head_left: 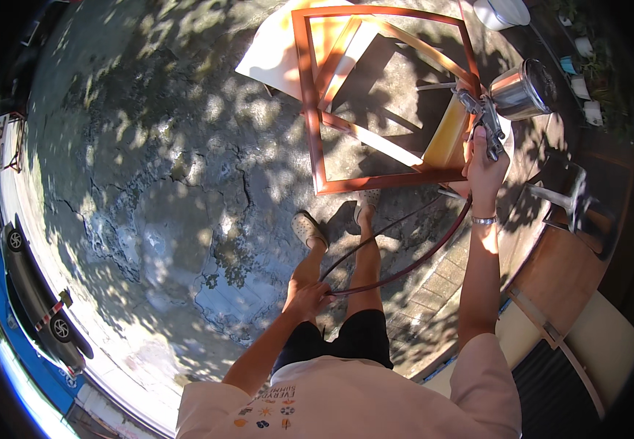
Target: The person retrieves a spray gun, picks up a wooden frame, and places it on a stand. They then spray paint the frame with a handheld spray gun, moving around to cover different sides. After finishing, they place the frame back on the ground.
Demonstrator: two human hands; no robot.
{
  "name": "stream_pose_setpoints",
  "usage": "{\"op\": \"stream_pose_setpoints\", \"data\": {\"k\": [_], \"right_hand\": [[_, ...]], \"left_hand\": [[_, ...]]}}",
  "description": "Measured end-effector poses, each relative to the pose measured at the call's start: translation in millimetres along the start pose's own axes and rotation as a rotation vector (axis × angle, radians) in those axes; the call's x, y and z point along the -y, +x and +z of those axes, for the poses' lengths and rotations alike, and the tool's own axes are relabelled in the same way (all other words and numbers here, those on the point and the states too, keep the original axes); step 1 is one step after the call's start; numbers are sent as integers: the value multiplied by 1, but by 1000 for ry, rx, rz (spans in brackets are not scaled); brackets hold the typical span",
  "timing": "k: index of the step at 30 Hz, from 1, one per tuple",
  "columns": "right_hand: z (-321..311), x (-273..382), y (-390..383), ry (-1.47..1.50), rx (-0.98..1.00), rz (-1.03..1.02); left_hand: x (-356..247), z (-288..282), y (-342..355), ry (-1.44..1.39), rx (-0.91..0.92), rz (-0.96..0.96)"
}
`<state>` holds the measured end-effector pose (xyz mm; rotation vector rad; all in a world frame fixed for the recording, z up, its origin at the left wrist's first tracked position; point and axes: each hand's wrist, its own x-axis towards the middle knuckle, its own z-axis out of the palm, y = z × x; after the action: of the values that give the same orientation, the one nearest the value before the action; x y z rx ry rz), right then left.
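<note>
My right hand [484, 167] is closed round the handle of a metal spray gun [488, 124], whose silver paint cup [518, 91] sticks out to the right. A dark red hose [423, 261] runs from the gun in a curve back toward my body. Lower down, in front of my legs, my left hand [307, 300] is closed on that hose. Just beyond my feet is a reddish-brown wooden frame [316, 150], open in the middle. The gun is over its right side; whether they touch I cannot tell. Orange-brown wooden pieces [383, 146] show through the opening.
A pale board [277, 55] lies under the frame's far left corner. At the far right are a white bucket [503, 11] and several small pots [580, 88]. A metal-framed object [569, 194] stands at right. A dark car [39, 300] is parked far left.
</note>
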<state>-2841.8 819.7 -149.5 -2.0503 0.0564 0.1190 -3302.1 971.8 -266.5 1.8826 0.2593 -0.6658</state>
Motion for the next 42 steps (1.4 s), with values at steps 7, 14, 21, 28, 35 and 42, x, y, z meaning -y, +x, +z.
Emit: {"op": "stream_pose_setpoints", "data": {"k": [7, 14, 21, 28, 35, 42], "right_hand": [[19, -7, 120, -70, -231, -132], [110, -40, 160, 63, -74, -140], [191, -14, 130, 184, 287, -169], [212, 0, 135, 185, 413, -359], [162, -36, 190, 33, 127, -349], [84, -72, 244, -65, 65, -297]], "left_hand": [[-77, 1, 43, -99, -173, -97], [-126, 14, 53, -155, -164, -317], [-153, 28, 43, -245, -251, -360], [-173, 21, 60, -252, -271, -374], [-187, 15, 78, -205, -234, -363], [-217, -2, 112, -140, -168, -249]]}}
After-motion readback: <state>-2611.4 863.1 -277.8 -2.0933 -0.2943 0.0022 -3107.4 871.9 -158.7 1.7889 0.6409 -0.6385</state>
